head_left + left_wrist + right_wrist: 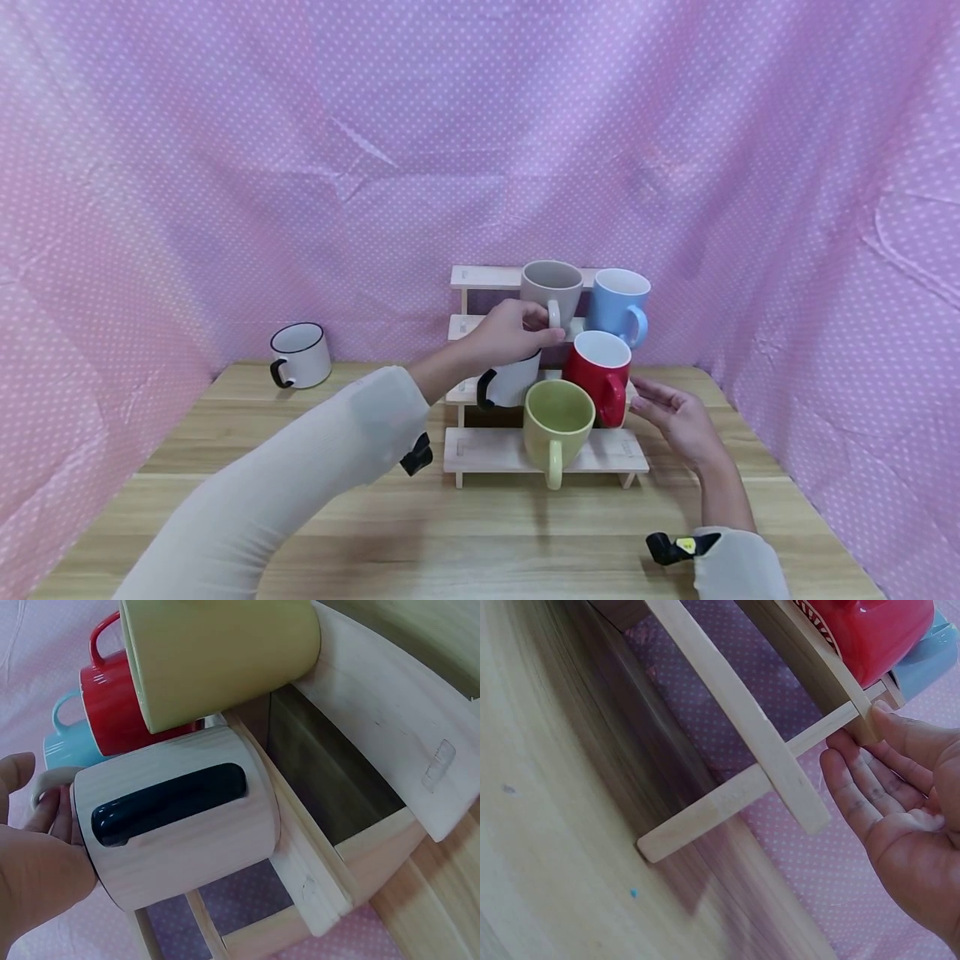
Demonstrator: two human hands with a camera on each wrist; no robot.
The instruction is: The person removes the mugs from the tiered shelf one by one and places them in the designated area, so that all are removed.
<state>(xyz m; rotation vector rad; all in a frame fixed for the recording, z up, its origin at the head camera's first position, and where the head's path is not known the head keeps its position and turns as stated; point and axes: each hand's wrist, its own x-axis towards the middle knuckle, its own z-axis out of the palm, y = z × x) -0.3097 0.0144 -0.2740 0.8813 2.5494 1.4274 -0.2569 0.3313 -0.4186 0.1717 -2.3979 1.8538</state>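
A grey mug (551, 286) stands at the upper part of a tiered wooden stand (487, 450). My left hand (510, 333) pinches its handle (54, 778); whether the mug's base touches the shelf is hidden. Below that hand, a white mug with a black handle (180, 817) sits on a lower tier. On the right, my right hand (907, 802) grips the end of one shelf, thumb above and fingers beneath. Next to this hand is a red mug (600, 371). A light blue mug (618, 302) rests behind it, and a yellow-green mug (558, 425) occupies the bottom tier.
Another white mug with a black rim and handle (302, 357) stands apart on the wooden table (360, 533), at the far left. Pink dotted cloth (375, 167) hangs behind the table and along both sides.
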